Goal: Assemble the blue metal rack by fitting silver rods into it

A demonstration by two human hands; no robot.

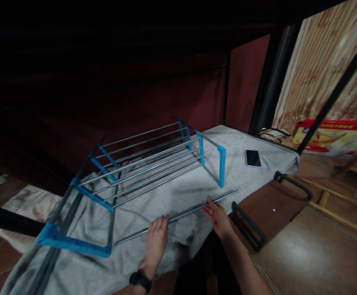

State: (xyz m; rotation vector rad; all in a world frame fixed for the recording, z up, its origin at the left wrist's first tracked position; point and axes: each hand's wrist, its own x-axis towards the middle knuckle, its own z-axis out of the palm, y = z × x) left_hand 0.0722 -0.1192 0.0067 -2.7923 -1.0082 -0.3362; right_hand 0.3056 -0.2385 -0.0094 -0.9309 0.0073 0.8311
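Note:
A long metal rod (184, 213) lies slanted low over the grey cloth in front of me. My left hand (157, 241) curls over it from above, left of its middle, with the fingers pressed together. Further right, my right hand (217, 215) pinches the rod between thumb and fingers. Behind it stands a rack frame (223, 166) with blue plastic end pieces, spanned by several thin metal bars. The rod's left end comes close to the rack's front left blue piece (73, 243); whether they touch I cannot tell.
Grey cloth (193, 184) covers the surface under the rack. A phone (253, 158) lies on it at the right. On the floor side stands a brown board with black handles (267, 209). A red and yellow box (335, 137) sits further back. Dark posts (278, 78) border the surface.

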